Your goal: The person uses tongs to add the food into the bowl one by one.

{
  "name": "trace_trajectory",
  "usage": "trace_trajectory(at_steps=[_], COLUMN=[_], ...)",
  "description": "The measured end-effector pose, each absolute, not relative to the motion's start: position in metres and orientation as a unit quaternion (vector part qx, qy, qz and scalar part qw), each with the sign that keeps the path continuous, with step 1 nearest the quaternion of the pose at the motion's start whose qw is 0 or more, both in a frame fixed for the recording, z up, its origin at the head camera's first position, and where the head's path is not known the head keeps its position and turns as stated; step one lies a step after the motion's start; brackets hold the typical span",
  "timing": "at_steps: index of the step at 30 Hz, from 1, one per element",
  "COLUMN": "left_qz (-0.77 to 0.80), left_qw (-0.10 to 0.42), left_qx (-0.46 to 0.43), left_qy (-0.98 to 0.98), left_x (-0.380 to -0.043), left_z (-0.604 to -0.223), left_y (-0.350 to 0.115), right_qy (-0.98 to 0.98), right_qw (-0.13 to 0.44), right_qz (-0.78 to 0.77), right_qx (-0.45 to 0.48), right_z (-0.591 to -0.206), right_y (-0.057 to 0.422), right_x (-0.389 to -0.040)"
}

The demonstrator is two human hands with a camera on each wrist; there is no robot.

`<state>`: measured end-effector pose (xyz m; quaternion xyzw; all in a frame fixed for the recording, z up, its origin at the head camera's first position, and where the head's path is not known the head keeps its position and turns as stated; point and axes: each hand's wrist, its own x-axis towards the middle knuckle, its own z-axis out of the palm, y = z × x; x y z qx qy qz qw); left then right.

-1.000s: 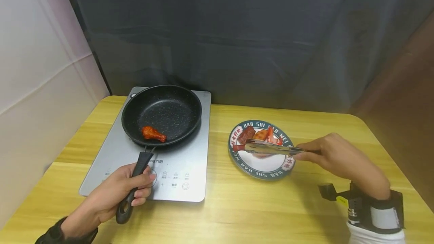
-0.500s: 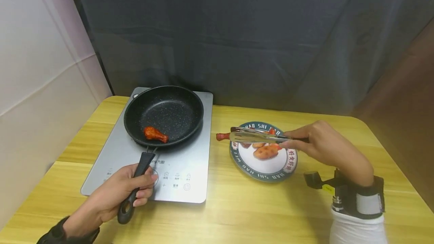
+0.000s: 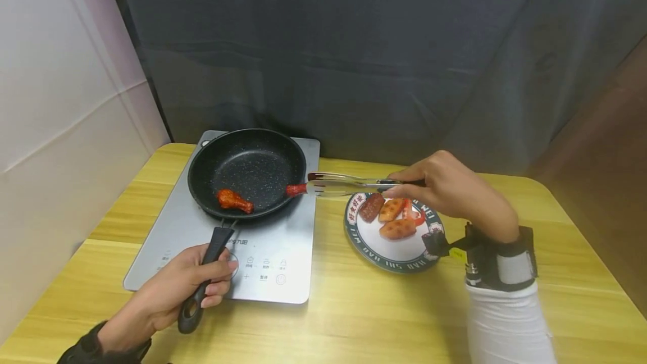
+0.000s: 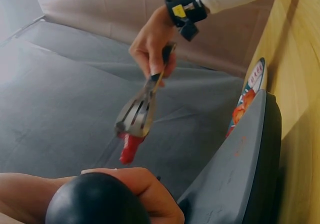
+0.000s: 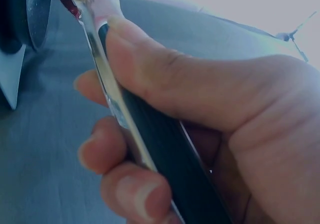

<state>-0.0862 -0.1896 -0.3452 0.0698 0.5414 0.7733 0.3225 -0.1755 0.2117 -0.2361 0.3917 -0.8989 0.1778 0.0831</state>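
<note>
In the head view my left hand [image 3: 189, 282] grips the black handle [image 3: 214, 249] of a speckled frying pan [image 3: 258, 170]. A reddish chicken drumstick [image 3: 235, 200] lies in the pan, near its front edge. My right hand [image 3: 450, 190] holds metal serving tongs [image 3: 341, 185] by their dark grips. A red elongated piece of food [image 3: 296, 190] pokes out of the tongs' tips and overlaps the pan's right rim in this view. The left wrist view shows that red piece [image 4: 132, 148] hanging from the tongs; its inner part is hidden between the blades.
Under the pan is a flat silver induction cooker [image 3: 283, 251]. To its right, a patterned plate [image 3: 386, 251] bears a brown piece [image 3: 372, 207], two orange-brown pieces [image 3: 398, 229] and something red and white [image 3: 413, 213]. A dark curtain [image 3: 354, 72] hangs behind the wooden table [image 3: 354, 319].
My right hand has carried the tongs and the red piece leftward and up from the plate to the pan's right rim. My left hand keeps its grip on the handle.
</note>
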Motion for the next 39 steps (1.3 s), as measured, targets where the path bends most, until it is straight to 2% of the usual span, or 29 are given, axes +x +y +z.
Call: trace_trajectory(at_steps=[9, 19, 34, 39], left_qz=[0.773, 0.77, 0.777, 0.776], left_qw=[0.326, 0.329, 0.325, 0.322], left_qx=[0.068, 0.071, 0.058, 0.061], left_qy=[0.54, 0.542, 0.536, 0.539], left_x=[-0.087, -0.088, -0.085, -0.085], left_z=[-0.344, -0.345, -0.347, -0.347], left_y=[-0.189, -0.186, -0.187, -0.185], right_qy=[-0.904, -0.928, -0.924, -0.92], right_qw=[0.022, -0.064, -0.095, -0.124], right_qz=[0.122, 0.068, -0.03, -0.031], right_qx=[0.409, 0.361, 0.368, 0.37], right_z=[-0.222, -0.212, -0.2, -0.196], right_y=[0.17, 0.133, 0.091, 0.087], right_x=[-0.204, -0.222, -0.234, -0.24])
